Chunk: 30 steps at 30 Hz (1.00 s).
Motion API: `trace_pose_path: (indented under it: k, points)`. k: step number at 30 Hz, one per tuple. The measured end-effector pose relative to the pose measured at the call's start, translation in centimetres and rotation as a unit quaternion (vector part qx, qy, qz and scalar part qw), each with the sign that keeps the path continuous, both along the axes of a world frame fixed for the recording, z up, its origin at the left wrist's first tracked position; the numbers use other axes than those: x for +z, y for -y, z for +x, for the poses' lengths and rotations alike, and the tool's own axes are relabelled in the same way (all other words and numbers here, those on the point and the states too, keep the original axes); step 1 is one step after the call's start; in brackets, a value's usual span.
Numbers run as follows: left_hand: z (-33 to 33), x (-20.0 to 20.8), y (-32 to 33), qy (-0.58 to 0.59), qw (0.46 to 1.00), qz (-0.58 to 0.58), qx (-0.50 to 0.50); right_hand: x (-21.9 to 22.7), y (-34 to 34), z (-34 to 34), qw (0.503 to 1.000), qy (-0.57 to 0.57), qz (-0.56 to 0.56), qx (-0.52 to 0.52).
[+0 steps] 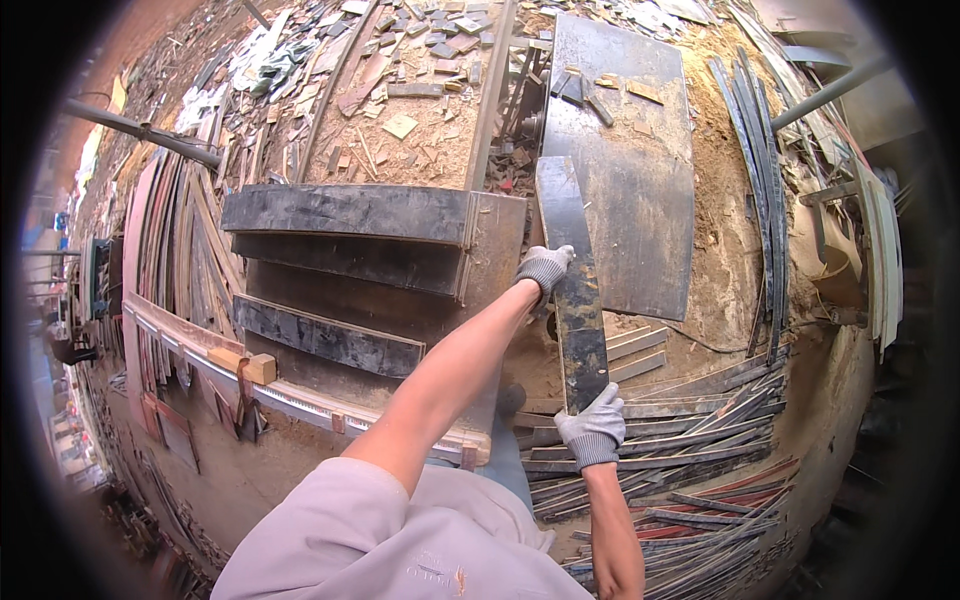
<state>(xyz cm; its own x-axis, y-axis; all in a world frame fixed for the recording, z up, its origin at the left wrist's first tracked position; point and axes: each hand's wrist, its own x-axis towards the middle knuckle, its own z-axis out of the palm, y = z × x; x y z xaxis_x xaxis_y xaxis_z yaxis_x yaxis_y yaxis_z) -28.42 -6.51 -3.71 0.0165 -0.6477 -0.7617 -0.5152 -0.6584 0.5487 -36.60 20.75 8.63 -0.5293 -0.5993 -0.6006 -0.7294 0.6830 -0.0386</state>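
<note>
A long, narrow black board (578,318) with worn, dusty patches is held in front of me, its far end over the metal plate. My left hand (545,268), in a grey knit glove, is closed on the board's left edge around its middle. At the near end, my right hand (594,425), gloved alike, grips the board, with part of its fingers hidden. Left of the board, several black-faced boards (345,212) lie on a dusty brown table (497,235).
A dusty metal plate (640,200) with small offcuts stretches ahead. Long strips (660,440) are piled at the lower right, dark ones (755,200) lie farther right. A long rail (300,398) with a wooden block (258,369) runs along the near left. Wood scraps (430,50) cover the far ground.
</note>
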Motion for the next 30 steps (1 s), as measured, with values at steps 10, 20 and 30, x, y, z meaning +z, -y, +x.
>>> trace_pose_path:
  k: [10,20,30]
  points:
    - [1.2,0.9,3.4,0.008,0.999,-0.038,-0.033,0.1,2.9,3.2,1.000,-0.005,0.002,0.002]
    - [0.2,3.5,8.6,-0.001,0.995,-0.097,-0.013,-1.7,6.8,4.6,0.990,0.048,-0.107,-0.072]
    - [10.3,15.5,-20.1,-0.171,0.930,-0.296,0.136,0.4,-13.5,-2.1,0.913,0.030,-0.340,0.223]
